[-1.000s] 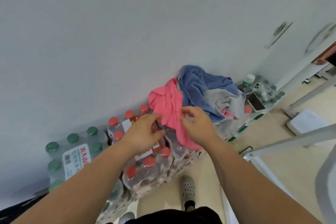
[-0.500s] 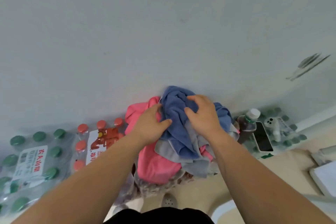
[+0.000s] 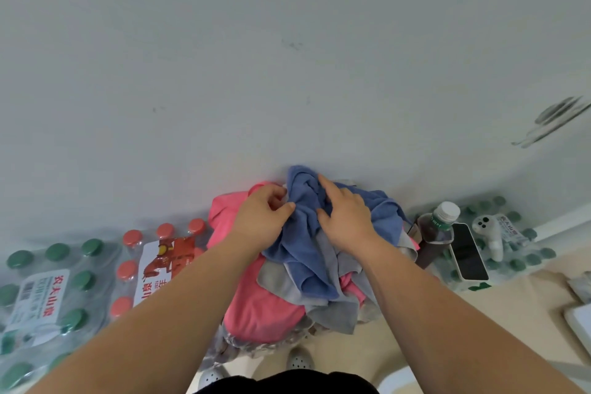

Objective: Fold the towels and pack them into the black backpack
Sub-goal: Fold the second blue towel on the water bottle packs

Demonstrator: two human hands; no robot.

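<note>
Packs of bottled water (image 3: 96,281) along the wall (image 3: 287,73) serve as my worktop, and the towels are heaped on them. The pink towel (image 3: 256,307) lies lowest, at the heap's left. My left hand (image 3: 262,221) has its grip pinched on a fold of the crumpled blue towel (image 3: 303,253), likely to pull it free for folding. My right hand (image 3: 345,221) rests on it with fingers fairly straight, steadying it. A grey towel (image 3: 335,307) droops beneath. No backpack shows.
</note>
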